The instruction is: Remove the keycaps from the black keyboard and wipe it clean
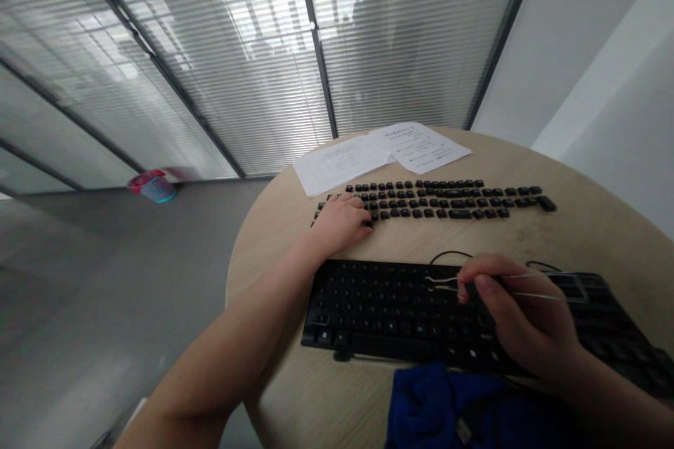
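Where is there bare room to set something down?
Broad bare tabletop lies right of the loose keycaps. A narrower strip runs between keycaps and keyboard, though a cable loops into it. Crowded: the keycap rows at the left hand, and the keyboard, with the right hand holding a wire tool above and blue cloth in front.

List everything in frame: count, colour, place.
table: one, light wood, centre
keyboard: one, black, on table
loose keycaps: dozens, black, rows behind keyboard
papers: at least two, white, table's far edge
cable: two stretches, black, behind keyboard
wire tool: one, silvery, over keyboard
fabric: one, blue, bottom centre
floor: one, grey, left
basket: one, red and blue, on floor
blinds: several, grey, background
wall: one, white, right
forearms: two, bare, foreground
left grip: one, bare, at keycaps' left end
right grip: one, bare, closed on wire tool
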The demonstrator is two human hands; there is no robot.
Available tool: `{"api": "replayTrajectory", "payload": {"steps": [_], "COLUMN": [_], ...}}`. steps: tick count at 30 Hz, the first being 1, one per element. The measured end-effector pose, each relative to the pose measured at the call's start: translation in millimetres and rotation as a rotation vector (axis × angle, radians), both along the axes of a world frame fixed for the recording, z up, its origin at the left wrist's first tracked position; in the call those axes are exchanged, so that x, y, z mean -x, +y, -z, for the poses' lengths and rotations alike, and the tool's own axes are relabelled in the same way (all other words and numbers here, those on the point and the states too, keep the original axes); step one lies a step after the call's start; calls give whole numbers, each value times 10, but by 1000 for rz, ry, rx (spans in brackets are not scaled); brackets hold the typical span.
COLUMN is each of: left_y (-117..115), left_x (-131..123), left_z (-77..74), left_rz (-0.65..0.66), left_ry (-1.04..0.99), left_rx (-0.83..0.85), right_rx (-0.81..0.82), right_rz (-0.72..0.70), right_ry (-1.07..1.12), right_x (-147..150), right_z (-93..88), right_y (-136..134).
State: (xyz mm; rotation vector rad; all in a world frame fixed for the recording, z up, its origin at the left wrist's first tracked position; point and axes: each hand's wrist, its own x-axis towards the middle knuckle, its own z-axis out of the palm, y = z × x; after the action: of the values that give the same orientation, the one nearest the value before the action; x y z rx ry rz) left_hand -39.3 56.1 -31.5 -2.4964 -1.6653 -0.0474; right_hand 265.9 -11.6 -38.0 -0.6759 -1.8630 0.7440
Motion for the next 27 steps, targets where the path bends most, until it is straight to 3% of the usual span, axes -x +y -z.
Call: {"api": "replayTrajectory", "payload": {"steps": [7,10,14,17,22,27], "left_y": [-15,-84,-203,-267,-307,-293], "left_x": [24,153,362,417,275,18], "left_z": [-3,-113,-337,-422,-378,-240], "left_rz": [6,31,-62,-41,125,268], "left_ry": [-38,-239,-642,-753,-716,-476], "left_rx": [-11,-105,-369,-504,-312,12], "right_rx": [14,33,84,144,220,222], "right_rz": [-10,-8,-28,-72,-138,-120], "right_ry": [-10,-8,-33,-55,-58,-77], "right_x": [11,5,7,26,54,61], "right_z": [10,8,-4,11,44,23], "right_y": [7,11,17,20,-3,-40]}}
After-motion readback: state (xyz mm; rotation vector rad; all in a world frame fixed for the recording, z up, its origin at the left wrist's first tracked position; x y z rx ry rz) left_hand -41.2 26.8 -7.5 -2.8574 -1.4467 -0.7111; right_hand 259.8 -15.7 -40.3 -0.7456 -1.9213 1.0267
